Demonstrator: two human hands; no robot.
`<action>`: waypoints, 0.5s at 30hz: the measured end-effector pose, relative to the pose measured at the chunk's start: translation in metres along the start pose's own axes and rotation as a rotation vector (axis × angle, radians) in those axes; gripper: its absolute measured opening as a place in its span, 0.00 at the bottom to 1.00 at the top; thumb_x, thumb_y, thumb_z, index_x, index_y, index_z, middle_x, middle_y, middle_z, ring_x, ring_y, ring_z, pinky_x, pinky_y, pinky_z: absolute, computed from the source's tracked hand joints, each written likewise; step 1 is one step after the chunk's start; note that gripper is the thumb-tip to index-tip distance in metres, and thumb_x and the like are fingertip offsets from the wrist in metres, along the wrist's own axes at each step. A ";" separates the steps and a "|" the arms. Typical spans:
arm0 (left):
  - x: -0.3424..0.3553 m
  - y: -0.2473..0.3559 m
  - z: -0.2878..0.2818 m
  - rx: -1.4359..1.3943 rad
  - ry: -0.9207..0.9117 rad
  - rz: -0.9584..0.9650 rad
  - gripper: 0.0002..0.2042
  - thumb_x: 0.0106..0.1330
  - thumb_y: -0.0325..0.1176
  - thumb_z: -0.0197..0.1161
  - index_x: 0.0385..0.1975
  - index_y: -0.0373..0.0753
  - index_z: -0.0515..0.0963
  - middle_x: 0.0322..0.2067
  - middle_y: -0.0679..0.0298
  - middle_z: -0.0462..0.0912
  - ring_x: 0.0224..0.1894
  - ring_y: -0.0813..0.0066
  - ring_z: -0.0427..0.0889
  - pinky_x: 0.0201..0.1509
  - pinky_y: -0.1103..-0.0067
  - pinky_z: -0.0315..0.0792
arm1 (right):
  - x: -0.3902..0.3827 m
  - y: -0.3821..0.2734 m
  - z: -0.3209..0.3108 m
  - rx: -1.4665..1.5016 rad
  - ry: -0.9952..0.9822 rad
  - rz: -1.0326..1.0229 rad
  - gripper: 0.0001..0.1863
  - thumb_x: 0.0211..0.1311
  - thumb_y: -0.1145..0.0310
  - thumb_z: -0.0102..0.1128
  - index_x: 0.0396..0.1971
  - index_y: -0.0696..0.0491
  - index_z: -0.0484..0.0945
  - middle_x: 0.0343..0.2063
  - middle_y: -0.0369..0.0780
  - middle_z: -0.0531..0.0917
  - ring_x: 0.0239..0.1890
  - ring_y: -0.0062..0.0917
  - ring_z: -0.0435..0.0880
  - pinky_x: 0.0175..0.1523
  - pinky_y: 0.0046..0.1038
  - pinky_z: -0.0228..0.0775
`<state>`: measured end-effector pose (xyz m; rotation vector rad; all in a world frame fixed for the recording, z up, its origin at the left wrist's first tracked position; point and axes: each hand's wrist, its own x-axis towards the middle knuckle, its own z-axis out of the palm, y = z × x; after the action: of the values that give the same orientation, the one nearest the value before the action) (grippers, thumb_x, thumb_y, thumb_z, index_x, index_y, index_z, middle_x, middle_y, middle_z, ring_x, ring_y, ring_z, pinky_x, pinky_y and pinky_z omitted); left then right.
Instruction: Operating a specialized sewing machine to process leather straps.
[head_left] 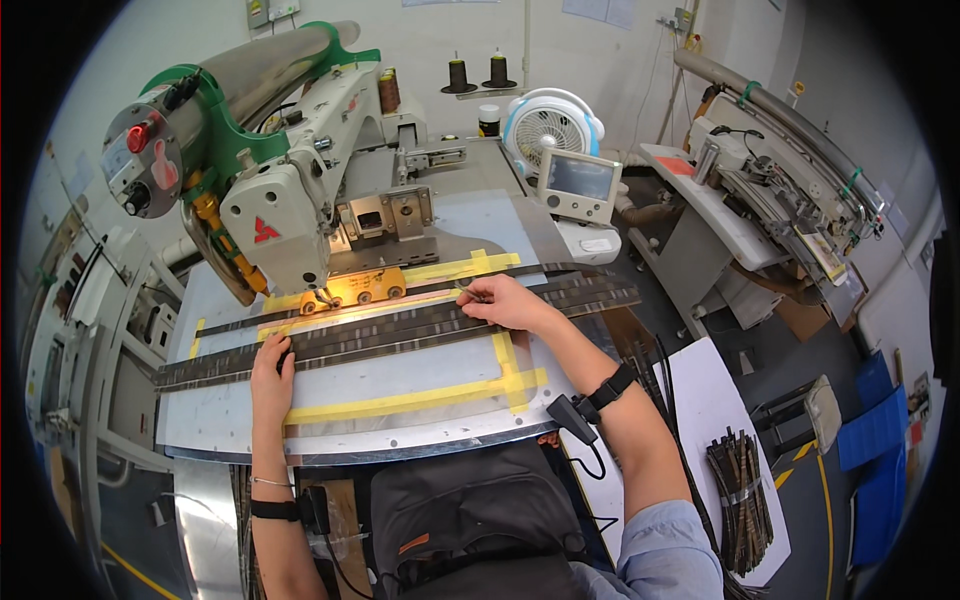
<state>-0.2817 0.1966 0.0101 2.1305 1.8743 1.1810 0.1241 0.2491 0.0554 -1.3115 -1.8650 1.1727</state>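
Observation:
Long dark patterned strips [400,333] lie side by side across the pale work plate of a sewing machine [275,215]. My left hand [270,378] is at their left part, fingers bent, dark strip material showing between thumb and fingers. Further right, my right hand [508,304] is closed in a pinch over the strips' far edge. A small dark, metallic-looking piece shows at its fingertips, too small to make out. Just left of it, a lit brass-coloured clamp block [352,291] sits under the machine head, beside a narrower dark strip. Yellow tape [400,402] marks the plate.
Behind the plate stand a control screen [580,180], a white-blue fan [552,125] and thread cones [458,76]. On a white board [707,385] at right lies a tied bundle of dark strips [740,490]. A dark bag [475,500] is at my lap. Another machine [770,190] stands far right.

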 end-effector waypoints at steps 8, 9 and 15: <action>-0.001 0.000 0.000 -0.005 -0.001 -0.005 0.12 0.62 0.25 0.59 0.45 0.31 0.77 0.53 0.54 0.76 0.60 0.57 0.71 0.63 0.70 0.65 | 0.000 0.002 -0.001 0.006 -0.008 0.001 0.10 0.58 0.69 0.63 0.37 0.58 0.80 0.28 0.34 0.81 0.26 0.14 0.76 0.30 0.19 0.71; -0.001 -0.001 0.001 -0.010 -0.003 -0.010 0.12 0.62 0.25 0.59 0.45 0.31 0.77 0.54 0.54 0.76 0.60 0.57 0.71 0.63 0.70 0.65 | 0.000 0.002 -0.001 0.002 -0.006 -0.010 0.10 0.58 0.69 0.63 0.37 0.58 0.80 0.28 0.34 0.81 0.26 0.14 0.76 0.30 0.19 0.71; 0.000 0.002 0.000 -0.011 -0.011 0.001 0.13 0.61 0.26 0.60 0.45 0.31 0.77 0.54 0.53 0.76 0.59 0.56 0.71 0.63 0.69 0.65 | -0.003 0.000 -0.002 -0.010 -0.006 -0.011 0.10 0.58 0.70 0.63 0.38 0.58 0.81 0.28 0.34 0.81 0.26 0.14 0.76 0.30 0.19 0.71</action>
<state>-0.2802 0.1961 0.0106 2.1281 1.8588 1.1742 0.1263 0.2467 0.0566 -1.3025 -1.8818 1.1645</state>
